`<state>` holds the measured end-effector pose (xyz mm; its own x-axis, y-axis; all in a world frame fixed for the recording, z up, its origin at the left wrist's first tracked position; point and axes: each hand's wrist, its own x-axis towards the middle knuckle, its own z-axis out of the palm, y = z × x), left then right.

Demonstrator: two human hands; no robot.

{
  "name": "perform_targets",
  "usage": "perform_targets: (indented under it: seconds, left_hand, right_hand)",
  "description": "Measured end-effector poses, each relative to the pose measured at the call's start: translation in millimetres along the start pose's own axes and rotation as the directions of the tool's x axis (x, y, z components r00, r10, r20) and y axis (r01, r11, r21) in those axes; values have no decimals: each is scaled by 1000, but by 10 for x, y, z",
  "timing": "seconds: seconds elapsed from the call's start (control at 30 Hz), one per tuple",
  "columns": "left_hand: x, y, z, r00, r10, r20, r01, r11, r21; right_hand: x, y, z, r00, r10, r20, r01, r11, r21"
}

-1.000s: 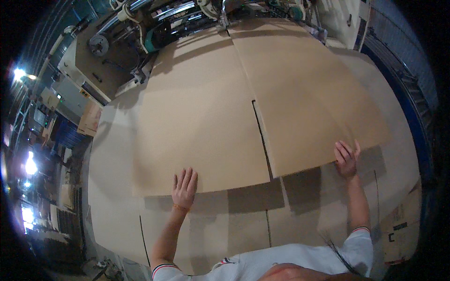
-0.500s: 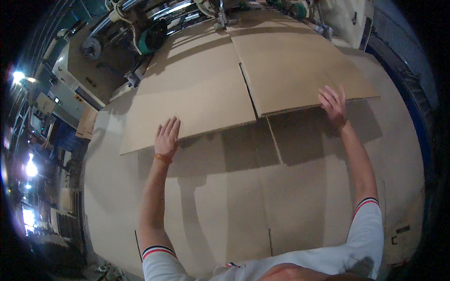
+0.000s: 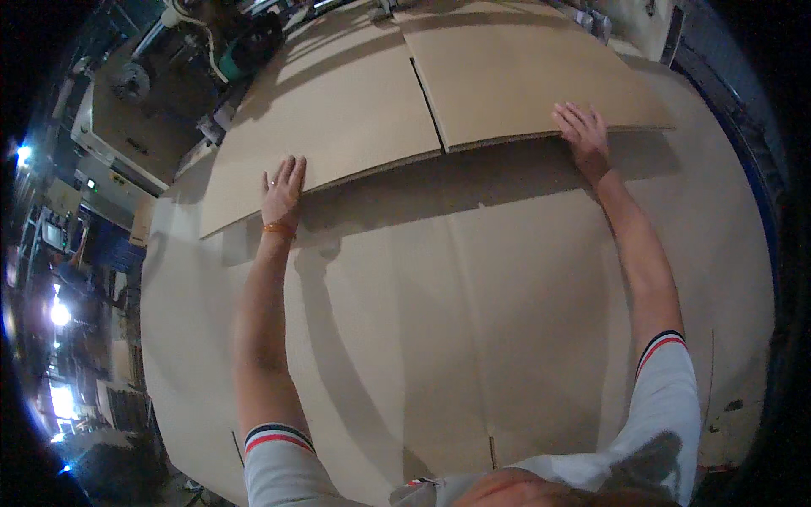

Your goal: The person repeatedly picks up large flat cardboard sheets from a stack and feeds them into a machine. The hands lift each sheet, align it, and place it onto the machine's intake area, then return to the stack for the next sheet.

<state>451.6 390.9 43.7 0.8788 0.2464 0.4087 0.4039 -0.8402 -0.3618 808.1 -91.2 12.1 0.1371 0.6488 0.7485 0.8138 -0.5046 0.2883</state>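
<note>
A wide brown cardboard sheet [image 3: 338, 127] with a dark slot near its middle lies raised over a lower layer of cardboard [image 3: 372, 313]. Its near edge throws a broad shadow. At the left part of that edge, my left hand [image 3: 283, 193], with an orange band on the wrist, has its fingers over the top face. My right hand [image 3: 585, 142] grips the same edge further right, fingers on top. Both thumbs are hidden, apparently beneath the edge. Both arms are stretched far forward.
Machinery with rollers and a green part [image 3: 232, 59] stands at the far left, beside a pale machine housing [image 3: 118, 139]. A blue rail [image 3: 735, 144] curves along the right. Bright lamps [image 3: 61, 313] shine at the left rim.
Both hands and the raised sheet have moved farther away, toward the machine. More of the lower cardboard shows in front. The view has shifted slightly too.
</note>
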Motion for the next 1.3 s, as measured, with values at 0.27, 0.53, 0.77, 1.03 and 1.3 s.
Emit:
perform_targets:
  seconds: [0.27,0.53,0.77,1.03,1.3]
  left_hand:
    - [87,430,-461,990,143,-8,-143,990,3]
    - [-2386,805,-1484,976,200,89,-152,912,-381]
    - [-5104,302,-1968,796,-553,247,590,800,-111]
    - [-6487,-154,-2233,-37,-906,421,999,-43,-5]
    - [-6728,-739,-1938,-218,-922,321,966,-155,209]
  right_hand:
    - [487,-735,-87,997,-21,75,15,996,83]
    - [-574,-1956,-1617,939,68,337,-218,875,432]
    - [-1922,-2803,-3400,788,293,541,-527,775,348]
    - [-2504,-3297,-4445,529,537,658,-738,674,44]
    - [-3095,-2998,-4873,51,859,510,-787,349,-509]
